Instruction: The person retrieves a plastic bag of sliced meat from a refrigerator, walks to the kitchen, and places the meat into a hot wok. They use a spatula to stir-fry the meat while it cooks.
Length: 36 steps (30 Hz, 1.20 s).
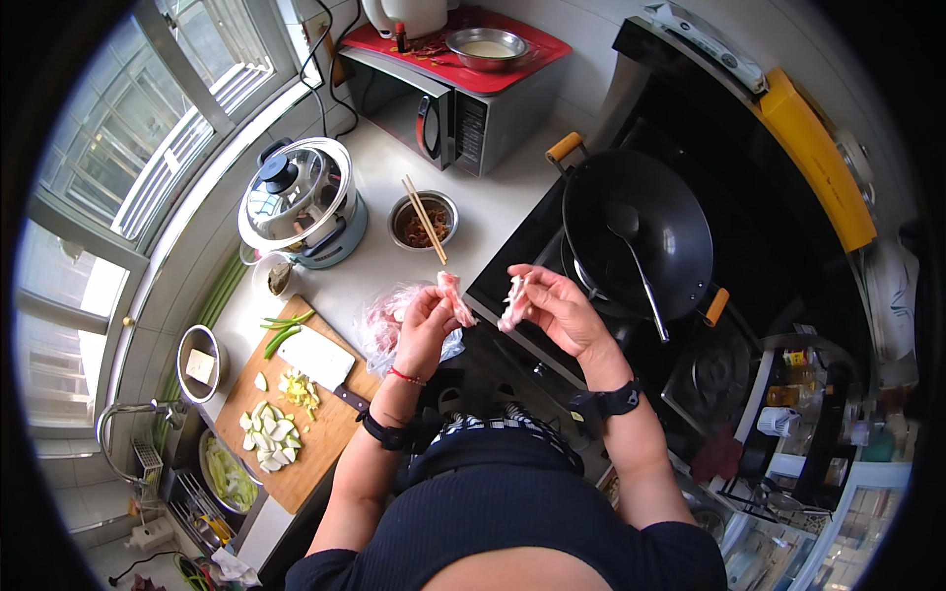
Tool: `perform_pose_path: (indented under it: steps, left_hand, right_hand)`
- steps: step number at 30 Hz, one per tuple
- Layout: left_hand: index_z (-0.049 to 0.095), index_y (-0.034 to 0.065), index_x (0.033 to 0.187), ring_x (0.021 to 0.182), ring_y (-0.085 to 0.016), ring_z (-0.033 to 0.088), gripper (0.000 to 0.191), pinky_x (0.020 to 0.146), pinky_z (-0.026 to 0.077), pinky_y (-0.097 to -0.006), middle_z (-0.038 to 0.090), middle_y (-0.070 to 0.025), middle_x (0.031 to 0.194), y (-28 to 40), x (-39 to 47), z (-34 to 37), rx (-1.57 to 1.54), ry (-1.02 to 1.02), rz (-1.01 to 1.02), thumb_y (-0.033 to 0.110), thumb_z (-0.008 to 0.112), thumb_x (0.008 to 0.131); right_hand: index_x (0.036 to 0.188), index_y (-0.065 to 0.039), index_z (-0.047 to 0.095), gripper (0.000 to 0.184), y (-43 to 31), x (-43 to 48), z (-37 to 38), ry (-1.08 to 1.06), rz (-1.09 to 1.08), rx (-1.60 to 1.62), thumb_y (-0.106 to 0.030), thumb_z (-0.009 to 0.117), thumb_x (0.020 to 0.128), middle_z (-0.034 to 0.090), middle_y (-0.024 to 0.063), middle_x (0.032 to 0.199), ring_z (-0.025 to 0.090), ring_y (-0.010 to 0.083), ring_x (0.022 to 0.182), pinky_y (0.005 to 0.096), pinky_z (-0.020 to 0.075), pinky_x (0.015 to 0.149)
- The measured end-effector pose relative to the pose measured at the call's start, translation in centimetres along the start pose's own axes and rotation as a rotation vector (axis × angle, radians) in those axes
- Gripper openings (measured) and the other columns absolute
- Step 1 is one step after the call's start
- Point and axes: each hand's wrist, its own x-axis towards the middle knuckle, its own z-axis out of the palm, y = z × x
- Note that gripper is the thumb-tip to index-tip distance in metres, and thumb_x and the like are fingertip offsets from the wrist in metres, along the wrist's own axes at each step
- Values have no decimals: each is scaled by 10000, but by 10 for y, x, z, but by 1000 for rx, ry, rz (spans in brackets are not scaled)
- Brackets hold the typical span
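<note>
Raw pink-and-white meat [457, 299] is pinched between the thumb and fingers of my left hand [425, 325]. A second piece of raw meat [514, 304] hangs from the fingertips of my right hand [563, 310], apart from the first. Beneath my left hand, at the counter's front edge, lies a clear plastic bag [384, 325] with what looks like more meat inside. Beyond the hands, chopsticks [425, 220] rest across a metal bowl [395, 225] of dark reddish-brown food. The black wok [591, 199] stands on the stove to the right, a metal ladle [644, 277] in it.
On the left, a wooden cutting board [295, 487] carries a cleaver [318, 358], sliced pale vegetable [272, 436], chopped yellowish bits [299, 391] and green peppers or scallions [284, 332]. An electric pot [303, 203] and microwave [403, 103] stand behind. Leafy greens [230, 473] fill a sink basin.
</note>
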Motion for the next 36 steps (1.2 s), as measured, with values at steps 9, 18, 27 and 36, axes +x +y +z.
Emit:
perform_pose_path:
  steps: [9,18,27,36]
  left_hand:
    - [571,-5,1056,790,-52,550,136,712,449,-189,597,9,892,-16,10,56,509,-224,103,69,559,943]
    - [557,-5,1123,963,-117,573,205,862,457,-248,611,-50,1020,-25,13,67,422,-126,73,91,567,941]
    - [577,16,1081,822,-78,571,172,745,455,-202,621,-24,952,-37,-9,30,468,-2,0,118,578,942]
    - [583,9,1080,785,-80,575,183,725,455,-205,622,-29,931,-34,-15,11,463,60,7,129,583,941]
  right_hand:
    - [1112,40,544,221,-7,-10,-7,82,68,-550,12,550,893,624,80,932,631,125,826,265,527,770]
    - [914,52,596,144,-137,-47,-94,357,-274,-767,102,484,838,686,190,841,688,208,710,290,564,653]
    - [752,39,670,132,-150,-32,-275,944,90,-1425,50,541,780,683,110,691,681,179,625,278,539,590]
    - [1294,11,516,377,-137,-38,-262,867,344,-1094,-50,517,922,635,159,1117,614,189,792,309,537,665]
